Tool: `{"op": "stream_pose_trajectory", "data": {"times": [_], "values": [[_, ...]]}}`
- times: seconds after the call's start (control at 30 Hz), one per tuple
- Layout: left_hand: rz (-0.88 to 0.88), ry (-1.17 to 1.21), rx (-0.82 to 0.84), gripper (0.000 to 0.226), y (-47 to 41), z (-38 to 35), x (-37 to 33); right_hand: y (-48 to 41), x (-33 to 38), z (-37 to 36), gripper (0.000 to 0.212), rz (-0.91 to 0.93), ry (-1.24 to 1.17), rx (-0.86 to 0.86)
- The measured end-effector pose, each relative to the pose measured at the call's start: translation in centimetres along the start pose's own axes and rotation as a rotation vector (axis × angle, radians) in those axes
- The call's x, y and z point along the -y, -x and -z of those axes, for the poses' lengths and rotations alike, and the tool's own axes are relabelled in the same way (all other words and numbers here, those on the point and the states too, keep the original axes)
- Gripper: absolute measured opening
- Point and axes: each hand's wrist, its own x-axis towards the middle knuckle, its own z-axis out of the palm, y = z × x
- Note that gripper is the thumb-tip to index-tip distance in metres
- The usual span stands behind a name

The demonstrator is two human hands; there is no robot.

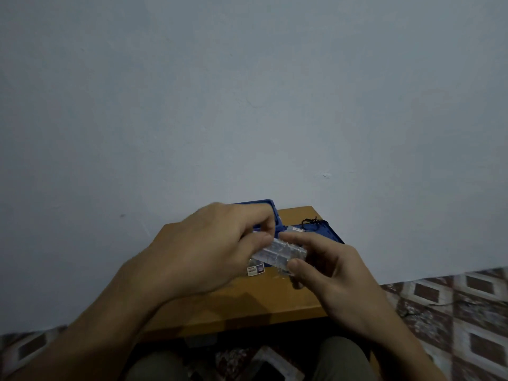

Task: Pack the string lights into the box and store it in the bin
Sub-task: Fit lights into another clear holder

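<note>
A small clear plastic box (283,253) is held above the wooden table (247,303) between both hands. My left hand (203,251) grips its left end, fingers curled over the top. My right hand (330,273) pinches its right end between thumb and fingers. What the box holds is too blurred to tell. Behind the hands stands a blue bin (277,218), and its blue lid (327,232) lies flat to the right with a dark cord (310,221) on it. A small white label (255,270) hangs below the box.
The low table stands against a pale blue wall (247,105). Patterned floor tiles (453,312) lie to the right and left. My knees (343,356) are under the table's near edge.
</note>
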Motion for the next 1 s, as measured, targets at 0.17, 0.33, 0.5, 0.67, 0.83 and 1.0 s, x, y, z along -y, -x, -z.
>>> {"op": "stream_pose_trajectory", "data": {"times": [0.17, 0.33, 0.5, 0.67, 0.83, 1.0], "values": [[-0.134, 0.144, 0.027, 0.010, -2.4, 0.2, 1.1, 0.1, 0.6, 0.3, 0.031, -0.052, -0.182, 0.118], [-0.093, 0.355, 0.106, 0.010, -3.7, 0.5, 2.5, 0.2, 0.6, 1.3, 0.031, -0.066, -0.248, 0.148], [-0.024, 0.538, 0.168, 0.022, -4.3, 0.3, 3.5, 0.2, 0.5, 1.4, 0.037, -0.060, -0.372, 0.200], [0.134, 0.735, 0.181, 0.025, -4.0, -1.7, 4.3, 0.0, 0.6, 1.5, 0.042, -0.057, -0.530, 0.193], [0.258, 1.048, 0.041, 0.009, -2.2, -5.5, 3.5, -0.2, 0.5, 1.1, 0.044, -0.089, -0.652, 0.063], [0.234, 1.223, -0.188, 0.025, -0.5, -8.7, 1.3, -0.2, 0.4, 0.2, 0.040, -0.072, -0.657, -0.023]]}}
